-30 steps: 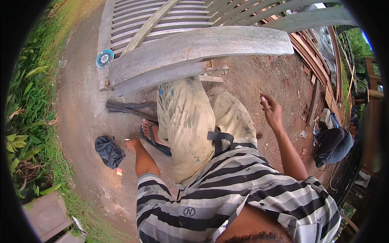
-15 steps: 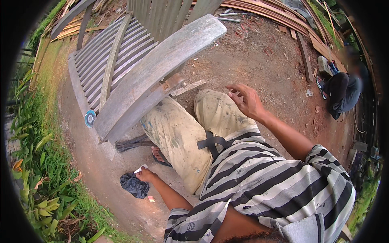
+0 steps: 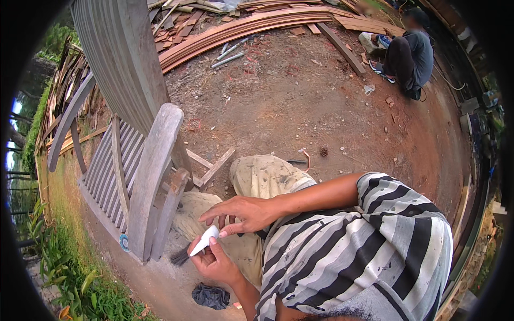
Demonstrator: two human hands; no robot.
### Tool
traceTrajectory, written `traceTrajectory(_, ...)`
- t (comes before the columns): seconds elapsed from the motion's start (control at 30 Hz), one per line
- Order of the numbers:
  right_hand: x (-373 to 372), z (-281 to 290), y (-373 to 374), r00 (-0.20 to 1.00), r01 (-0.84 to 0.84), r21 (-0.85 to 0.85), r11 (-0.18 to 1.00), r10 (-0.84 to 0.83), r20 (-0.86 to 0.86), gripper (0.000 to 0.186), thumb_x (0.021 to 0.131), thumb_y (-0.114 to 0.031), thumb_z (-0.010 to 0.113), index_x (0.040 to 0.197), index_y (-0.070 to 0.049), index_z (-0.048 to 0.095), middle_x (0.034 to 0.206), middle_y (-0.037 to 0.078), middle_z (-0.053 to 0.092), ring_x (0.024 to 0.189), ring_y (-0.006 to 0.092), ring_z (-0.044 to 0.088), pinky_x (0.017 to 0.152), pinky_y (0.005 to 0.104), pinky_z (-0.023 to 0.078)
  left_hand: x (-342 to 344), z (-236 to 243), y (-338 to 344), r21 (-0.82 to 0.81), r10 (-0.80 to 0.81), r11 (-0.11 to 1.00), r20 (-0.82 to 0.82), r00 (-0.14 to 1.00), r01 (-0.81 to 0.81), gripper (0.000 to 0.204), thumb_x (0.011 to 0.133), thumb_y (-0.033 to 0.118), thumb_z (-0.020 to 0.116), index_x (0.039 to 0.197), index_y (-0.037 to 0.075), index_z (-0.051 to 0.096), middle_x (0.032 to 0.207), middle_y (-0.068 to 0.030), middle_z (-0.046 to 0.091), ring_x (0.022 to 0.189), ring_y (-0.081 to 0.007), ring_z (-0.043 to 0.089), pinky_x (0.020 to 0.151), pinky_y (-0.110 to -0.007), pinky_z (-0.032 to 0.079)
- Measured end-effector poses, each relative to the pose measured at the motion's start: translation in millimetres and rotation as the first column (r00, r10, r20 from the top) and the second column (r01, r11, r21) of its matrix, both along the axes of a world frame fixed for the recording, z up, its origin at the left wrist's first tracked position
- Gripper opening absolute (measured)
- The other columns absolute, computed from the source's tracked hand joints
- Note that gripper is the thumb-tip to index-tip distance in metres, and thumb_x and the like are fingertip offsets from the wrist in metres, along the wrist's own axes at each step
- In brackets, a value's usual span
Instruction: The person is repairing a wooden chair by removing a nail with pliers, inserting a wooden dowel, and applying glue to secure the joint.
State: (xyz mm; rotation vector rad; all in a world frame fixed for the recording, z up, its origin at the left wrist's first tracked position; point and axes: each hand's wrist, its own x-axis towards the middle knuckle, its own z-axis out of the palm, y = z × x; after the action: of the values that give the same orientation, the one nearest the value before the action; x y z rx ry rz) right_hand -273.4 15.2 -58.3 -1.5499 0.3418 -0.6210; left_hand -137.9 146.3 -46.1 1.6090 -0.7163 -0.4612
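Note:
My left hand (image 3: 217,266) grips a small white bottle (image 3: 203,241) that tapers to a point, thumb on its side. Above it is my right hand (image 3: 249,213), fingers apart and slightly bent; its thumb is at the bottle's wide end, and whether it touches cannot be made out. Both hands are over my lap. To the left stands a weathered grey wooden bench (image 3: 155,176) with a slatted seat, its armrest close to my knee. A crumpled black plastic bag (image 3: 211,296) lies on the ground below my left forearm.
A round blue disc (image 3: 124,242) is at the bench's lower edge. Dark bristles (image 3: 180,258) show beside my leg. Long planks (image 3: 241,29) and grey tubes (image 3: 230,53) lie at the back. A person (image 3: 409,59) crouches at far right. Plants (image 3: 69,273) border the left.
My left hand has risen from beside the black bag to my lap with the white bottle. My right hand has come down and left to meet it. The view has shifted rightward.

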Motion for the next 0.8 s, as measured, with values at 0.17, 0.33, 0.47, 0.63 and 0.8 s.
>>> traceTrajectory(0.17, -17, -7, -4, 0.998, -0.055, 0.109, 0.992, 0.052, 0.031, 0.039, 0.102, -0.023, 0.067, 0.134, -0.001, 0.061, 0.109, 0.013, 0.072, 0.094, 0.0186, 0.071, 0.080, 0.0335, 0.057, -21, -2, -24, -0.020, -0.156, 0.988, 0.002, 0.988, 0.156, 0.036, 0.100, 0.014, 0.071, 0.126, -0.009, 0.059, 0.118, -0.0194, 0.065, 0.107, -0.0243, 0.066, 0.085, -0.034, 0.057)
traceTrajectory(0.33, -35, -18, -10, 0.995, -0.079, 0.293, 0.953, 0.057, 0.082, 0.031, 0.103, -0.019, 0.065, 0.127, 0.001, 0.062, 0.099, 0.007, 0.071, 0.084, 0.0133, 0.070, 0.077, 0.0311, 0.057, -24, 4, -32, 0.045, -0.269, 0.963, 0.081, 0.960, 0.266, 0.039, 0.104, 0.028, 0.066, 0.120, -0.008, 0.065, 0.115, -0.0151, 0.067, 0.105, -0.0249, 0.065, 0.087, -0.036, 0.054)
traceTrajectory(0.47, -44, -17, -13, 0.976, -0.191, 0.385, 0.903, 0.135, 0.169, 0.029, 0.105, -0.023, 0.062, 0.122, 0.001, 0.062, 0.096, 0.006, 0.071, 0.085, 0.0140, 0.070, 0.074, 0.0298, 0.056, -24, 18, -40, -0.006, -0.319, 0.942, 0.301, 0.899, 0.336, 0.044, 0.103, 0.035, 0.065, 0.112, -0.008, 0.071, 0.110, -0.0163, 0.065, 0.101, -0.0283, 0.065, 0.086, -0.040, 0.054)
traceTrajectory(0.63, -42, -21, -13, 0.909, -0.397, 0.435, 0.808, 0.279, 0.311, 0.036, 0.106, -0.033, 0.061, 0.116, 0.002, 0.060, 0.089, 0.008, 0.070, 0.083, 0.0162, 0.070, 0.073, 0.0306, 0.057, -14, 22, -48, -0.160, -0.483, 0.833, 0.255, 0.838, 0.529, 0.046, 0.102, 0.039, 0.065, 0.109, -0.005, 0.071, 0.108, -0.0165, 0.068, 0.106, -0.0312, 0.064, 0.091, -0.044, 0.051)
traceTrajectory(0.8, -45, -10, -14, 0.873, -0.470, 0.406, 0.784, 0.343, 0.347, 0.038, 0.106, -0.035, 0.061, 0.114, 0.002, 0.061, 0.085, 0.007, 0.069, 0.079, 0.0163, 0.069, 0.070, 0.0308, 0.056, -18, 31, -54, -0.228, -0.571, 0.765, 0.191, 0.798, 0.602, 0.044, 0.100, 0.044, 0.067, 0.097, 0.000, 0.069, 0.104, -0.0158, 0.070, 0.108, -0.0324, 0.063, 0.094, -0.045, 0.050)
